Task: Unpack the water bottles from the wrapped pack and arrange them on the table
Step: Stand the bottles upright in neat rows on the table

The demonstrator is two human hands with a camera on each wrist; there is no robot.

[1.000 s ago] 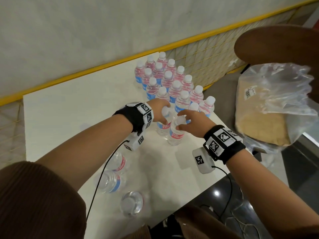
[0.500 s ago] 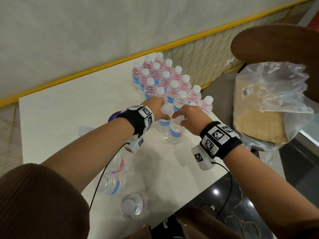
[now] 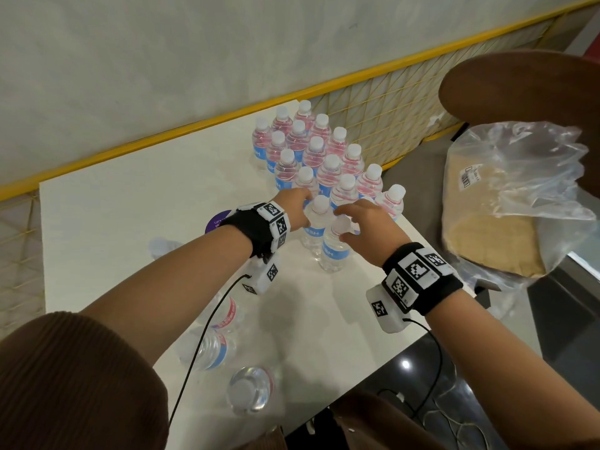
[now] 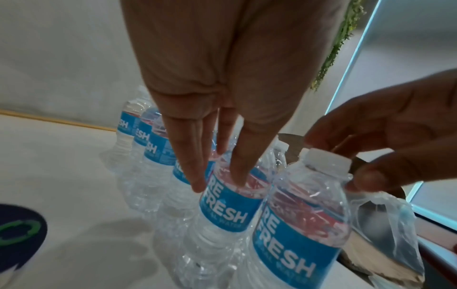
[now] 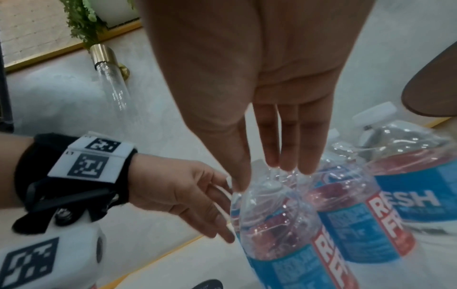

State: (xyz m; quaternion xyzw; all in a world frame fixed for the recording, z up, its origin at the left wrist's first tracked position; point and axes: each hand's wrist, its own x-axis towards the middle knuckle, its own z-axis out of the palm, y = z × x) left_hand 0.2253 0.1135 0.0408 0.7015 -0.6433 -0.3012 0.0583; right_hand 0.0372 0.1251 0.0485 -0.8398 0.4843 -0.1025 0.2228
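Now, left hand (image 3: pixel 292 207): I see fingers (image 4: pixel 193 166) straight, together, touching second bottle (image 4: pixel 230 207).
My right hand (image 3: pixel 368 227): thumb and fingertips (image 5: pixel 287 156) pinch front bottle (image 3: pixel 332 251) top.
Both: upright, tabletop (image 3: pixel 130 222), 1 o'clock.

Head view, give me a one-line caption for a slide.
Bottle unpacking: left hand and right hand on two upright bottles beside the standing rows on the table.

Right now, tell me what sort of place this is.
Probably a café or office lounge, though unsure: white table by a yellow-framed wire grid panel, a round wooden top beside it, a plant in a brass holder on the wall.
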